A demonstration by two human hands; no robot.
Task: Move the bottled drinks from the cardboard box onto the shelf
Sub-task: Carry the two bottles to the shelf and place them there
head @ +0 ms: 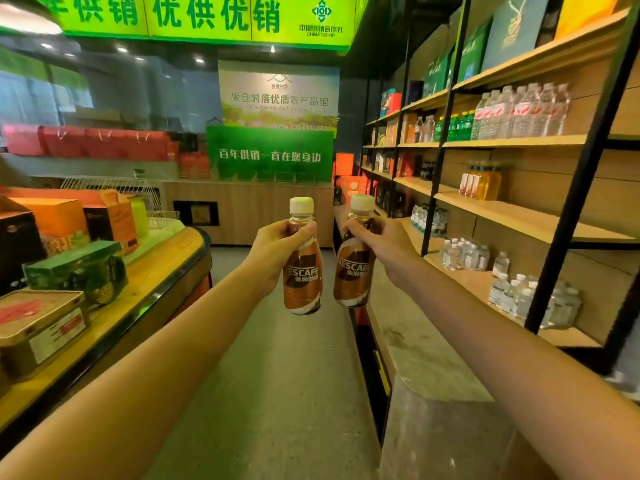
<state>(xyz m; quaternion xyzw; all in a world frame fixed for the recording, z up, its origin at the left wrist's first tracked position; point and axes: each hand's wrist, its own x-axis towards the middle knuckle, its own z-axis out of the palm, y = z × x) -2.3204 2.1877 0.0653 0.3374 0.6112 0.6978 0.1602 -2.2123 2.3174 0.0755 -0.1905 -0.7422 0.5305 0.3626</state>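
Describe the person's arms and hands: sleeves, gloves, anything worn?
Both bare: left hand and right hand wear no gloves. The left forearm and right forearm are uncovered down to the frame's edge; no sleeve cuff shows. No watch, bracelet, ring, tape or marking is visible on the wrists or the fingers that show.

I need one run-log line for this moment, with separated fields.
left hand: grips left Nescafe bottle | right hand: grips right Nescafe bottle | both: roughly upright, apart, above aisle floor | wooden shelf: not yet reached

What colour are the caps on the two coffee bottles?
Cream-white, both the left bottle's cap and the right bottle's cap; the head view shows them clearly.
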